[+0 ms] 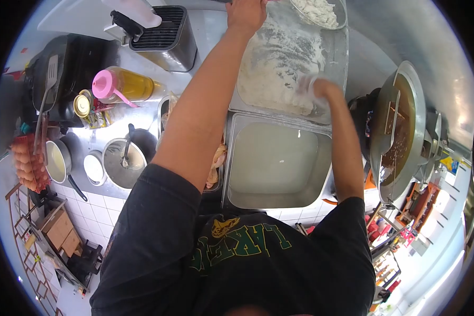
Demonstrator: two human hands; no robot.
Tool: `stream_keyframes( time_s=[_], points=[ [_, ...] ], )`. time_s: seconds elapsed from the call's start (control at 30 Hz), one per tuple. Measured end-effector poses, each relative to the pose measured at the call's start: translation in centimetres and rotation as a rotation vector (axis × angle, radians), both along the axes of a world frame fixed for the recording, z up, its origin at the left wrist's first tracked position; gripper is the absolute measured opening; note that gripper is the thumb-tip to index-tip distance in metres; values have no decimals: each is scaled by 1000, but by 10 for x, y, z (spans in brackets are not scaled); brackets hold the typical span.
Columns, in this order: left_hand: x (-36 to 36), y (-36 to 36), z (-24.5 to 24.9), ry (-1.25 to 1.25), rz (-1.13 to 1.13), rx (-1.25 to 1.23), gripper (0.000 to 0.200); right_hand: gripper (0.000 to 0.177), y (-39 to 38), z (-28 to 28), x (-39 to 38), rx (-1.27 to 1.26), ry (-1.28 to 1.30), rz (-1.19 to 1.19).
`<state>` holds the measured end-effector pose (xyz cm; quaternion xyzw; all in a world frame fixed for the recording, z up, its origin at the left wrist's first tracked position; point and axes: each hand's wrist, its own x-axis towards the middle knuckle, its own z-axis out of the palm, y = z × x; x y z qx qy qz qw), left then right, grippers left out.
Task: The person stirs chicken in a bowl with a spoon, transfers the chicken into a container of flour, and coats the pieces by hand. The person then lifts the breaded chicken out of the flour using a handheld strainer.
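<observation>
My left arm reaches far forward, and my left hand is at the far left edge of a metal tray, with its fingers cut off by the top of the view. White flour is spread over the tray's bottom, with dark streaks in it. My right hand is over the right part of the flour, dusted white and smeared by motion. At the tray's far right corner is a bowl of flour-coated pieces. Nearer my body stands a deep metal pan of cloudy liquid.
To the right is a large wok of brown oil. Left of the pan, partly behind my left arm, lie raw chicken pieces. Further left are a pink-topped oil bottle, a knife block, a bowl with a spoon and eggs.
</observation>
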<state>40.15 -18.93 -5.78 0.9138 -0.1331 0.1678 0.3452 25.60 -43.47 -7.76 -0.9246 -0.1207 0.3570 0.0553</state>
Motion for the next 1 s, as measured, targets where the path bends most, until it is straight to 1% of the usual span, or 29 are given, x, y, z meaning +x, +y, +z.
stream_keyframes(
  time_s=[0.03,0.1,0.13,0.2,0.23,0.27,0.33,0.37,0.43,0.5,0.53,0.6,0.63,0.7,0.73,0.8,0.83,0.87,0.93,1.0],
  points=[
    [-1,0,4,3,12,8,23,28,-12,-35,-20,39,80,-6],
    [0,-2,4,8,14,15,23,31,-14,-65,-35,-19,146,-2],
    [0,-1,2,-2,13,15,23,31,-6,-60,-38,-20,148,-9],
    [-1,-3,1,-14,2,11,23,33,16,-41,-44,-9,28,6],
    [1,-2,0,-15,2,9,24,27,9,-49,-46,-36,-46,70],
    [1,-2,0,-13,2,9,24,27,15,-34,-43,-37,-48,70],
    [1,-3,1,-3,-3,7,24,19,24,6,-26,259,332,-438],
    [2,-1,1,10,-9,8,25,19,21,22,-18,262,329,-431],
    [2,-1,-11,-33,26,13,22,20,6,51,-6,589,-22,-384],
    [5,-7,-19,-99,45,10,21,16,10,72,30,412,-188,-697],
    [6,-6,-23,-79,45,3,22,16,8,81,41,419,-211,-701],
    [9,-6,-20,-77,32,-1,22,28,4,94,58,1267,-494,-1121],
    [8,-6,-19,-44,33,-11,23,28,3,97,65,1274,-508,-1120],
    [7,-6,-19,-10,37,-28,23,29,4,100,79,1464,-485,-1416],
    [8,-7,-18,-11,41,-28,23,29,-3,91,81,1464,-482,-1412],
    [7,-6,-21,-25,35,-22,23,34,-17,45,72,1052,-118,-965],
    [7,-4,-24,-10,39,-14,23,37,-6,27,61,824,-75,-746],
    [10,-4,-25,-47,47,9,23,41,11,9,49,599,-39,-525],
    [5,-5,-23,-82,44,39,23,47,44,-48,19,567,-158,-225],
    [1,-4,-11,-58,24,18,24,54,95,-13,5,507,78,-160]
  ],
)
